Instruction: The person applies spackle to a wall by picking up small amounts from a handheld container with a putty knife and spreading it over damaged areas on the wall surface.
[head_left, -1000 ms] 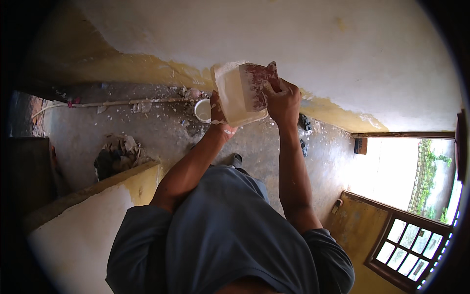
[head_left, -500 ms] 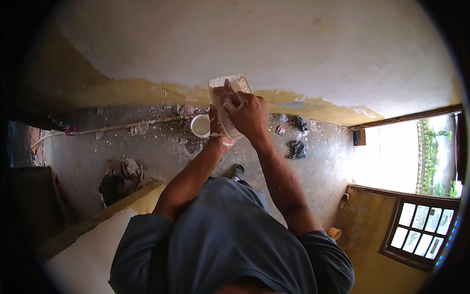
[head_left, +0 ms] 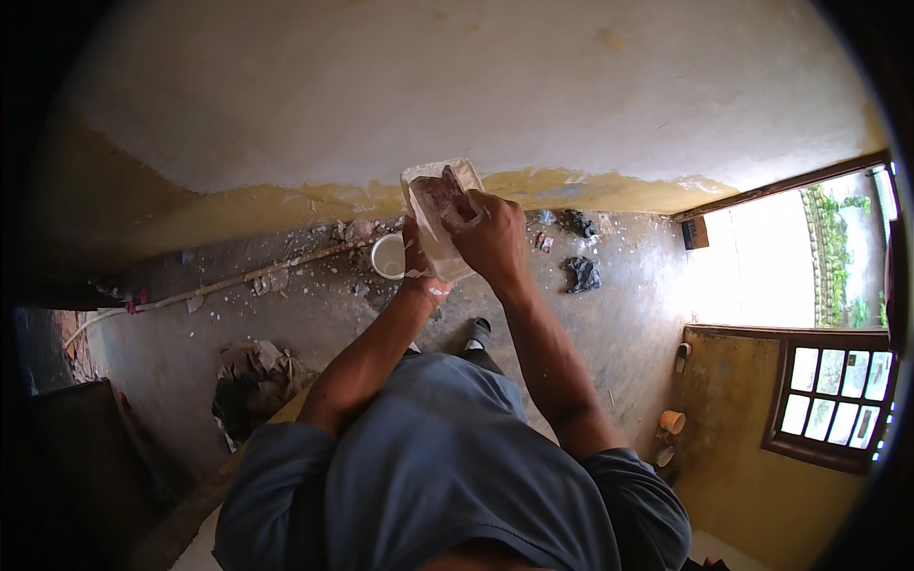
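My left hand grips a shallow whitish rectangular tray by its left side and lower end, holding it tilted before the wall. Pale paste smears the tray and my left wrist. In my right hand is a flat reddish-brown piece, like a scraper blade, pressed against the tray's inside. My right fingers curl around its near end, and their tips are partly hidden. Both hands are closed. Beyond them rises a wall, whitish above with a patchy yellow band at its base.
A white bucket stands on the floor left of the tray. A long pole lies along the wall among pale crumbs. Black plastic bags lie to the right, a crumpled sack heap to the left. A barred window is at far right.
The view has shifted slightly, with more floor showing near my feet. The reddish-brown piece and my right hand stay at the tray, which sits slightly lower in the picture.
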Action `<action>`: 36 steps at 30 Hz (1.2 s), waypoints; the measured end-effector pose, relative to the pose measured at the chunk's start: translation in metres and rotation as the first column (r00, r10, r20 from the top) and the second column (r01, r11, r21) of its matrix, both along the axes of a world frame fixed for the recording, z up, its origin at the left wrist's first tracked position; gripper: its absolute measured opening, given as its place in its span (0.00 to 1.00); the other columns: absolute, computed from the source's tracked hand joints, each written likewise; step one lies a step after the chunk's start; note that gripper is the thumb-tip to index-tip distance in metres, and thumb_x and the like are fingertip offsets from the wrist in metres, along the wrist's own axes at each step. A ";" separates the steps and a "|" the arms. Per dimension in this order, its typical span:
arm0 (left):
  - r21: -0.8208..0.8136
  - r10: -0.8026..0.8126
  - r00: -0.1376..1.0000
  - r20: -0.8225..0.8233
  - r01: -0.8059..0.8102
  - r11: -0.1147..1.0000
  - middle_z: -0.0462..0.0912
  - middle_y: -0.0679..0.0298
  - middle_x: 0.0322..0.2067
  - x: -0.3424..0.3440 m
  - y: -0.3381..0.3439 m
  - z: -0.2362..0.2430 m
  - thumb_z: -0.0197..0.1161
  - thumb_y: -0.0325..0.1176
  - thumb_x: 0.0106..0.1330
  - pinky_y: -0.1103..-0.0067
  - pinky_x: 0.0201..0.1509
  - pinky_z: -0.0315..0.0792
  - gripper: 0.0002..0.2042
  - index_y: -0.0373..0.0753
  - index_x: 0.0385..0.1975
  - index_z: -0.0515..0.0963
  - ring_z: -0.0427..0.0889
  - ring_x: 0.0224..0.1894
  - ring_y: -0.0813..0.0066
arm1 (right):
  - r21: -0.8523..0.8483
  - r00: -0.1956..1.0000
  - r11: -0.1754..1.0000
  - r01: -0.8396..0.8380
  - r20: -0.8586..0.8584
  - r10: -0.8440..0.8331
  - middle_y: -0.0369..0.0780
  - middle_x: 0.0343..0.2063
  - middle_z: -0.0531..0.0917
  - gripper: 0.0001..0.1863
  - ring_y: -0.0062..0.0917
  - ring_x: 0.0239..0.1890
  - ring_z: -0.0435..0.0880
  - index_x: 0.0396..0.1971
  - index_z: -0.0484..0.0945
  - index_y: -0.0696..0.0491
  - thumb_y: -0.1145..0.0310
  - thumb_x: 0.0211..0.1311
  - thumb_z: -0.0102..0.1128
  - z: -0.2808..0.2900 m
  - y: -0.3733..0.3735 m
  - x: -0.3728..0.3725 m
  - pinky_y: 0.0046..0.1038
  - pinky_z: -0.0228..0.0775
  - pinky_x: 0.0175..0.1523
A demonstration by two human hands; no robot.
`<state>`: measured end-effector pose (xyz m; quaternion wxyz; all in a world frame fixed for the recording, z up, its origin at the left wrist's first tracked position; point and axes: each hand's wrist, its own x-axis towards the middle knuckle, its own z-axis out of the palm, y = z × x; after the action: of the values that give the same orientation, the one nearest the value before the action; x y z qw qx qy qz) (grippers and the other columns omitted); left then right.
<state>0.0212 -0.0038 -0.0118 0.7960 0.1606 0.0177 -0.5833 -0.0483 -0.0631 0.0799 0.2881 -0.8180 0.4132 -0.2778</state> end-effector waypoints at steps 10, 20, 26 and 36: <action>0.058 -0.089 0.990 -0.110 0.095 0.994 0.75 0.61 0.58 -0.009 -0.022 -0.001 0.45 0.63 0.68 0.60 0.62 0.72 0.31 0.48 0.64 0.68 0.75 0.60 0.63 | 0.598 0.911 0.801 0.037 0.309 -0.273 0.40 0.33 0.86 0.11 0.19 0.32 0.83 0.42 0.83 0.62 0.74 0.61 0.61 -0.062 -0.086 -0.094 0.23 0.78 0.36; -0.034 0.185 0.979 0.080 -0.183 0.983 0.72 0.62 0.61 -0.054 -0.076 -0.021 0.51 0.62 0.65 0.59 0.61 0.73 0.34 0.49 0.67 0.63 0.74 0.61 0.60 | 0.845 0.302 0.469 -0.258 0.532 -0.791 0.38 0.38 0.84 0.15 0.23 0.38 0.85 0.50 0.76 0.57 0.78 0.63 0.58 -0.105 -0.228 -0.210 0.22 0.80 0.38; -0.068 0.206 0.975 0.086 -0.200 0.977 0.69 0.57 0.63 -0.077 -0.069 -0.012 0.58 0.66 0.59 0.45 0.54 0.77 0.42 0.52 0.70 0.56 0.74 0.61 0.48 | 0.670 0.327 0.741 0.048 0.690 -0.645 0.43 0.42 0.81 0.22 0.23 0.31 0.81 0.56 0.72 0.51 0.83 0.62 0.53 -0.007 -0.353 -0.226 0.26 0.77 0.30; -0.140 0.259 0.962 0.086 -0.246 0.959 0.66 0.57 0.65 -0.089 -0.082 -0.014 0.60 0.69 0.56 0.38 0.49 0.75 0.44 0.54 0.70 0.55 0.72 0.62 0.44 | -0.423 0.783 0.671 0.609 0.184 -0.594 0.46 0.32 0.85 0.10 0.40 0.34 0.88 0.40 0.80 0.49 0.62 0.68 0.51 0.054 -0.395 -0.120 0.42 0.81 0.40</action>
<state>-0.0678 -0.0862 -0.0256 0.8725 0.1358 -0.0405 -0.4677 -0.1680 -0.4584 0.1337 -0.0158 -0.6756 0.5765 -0.4594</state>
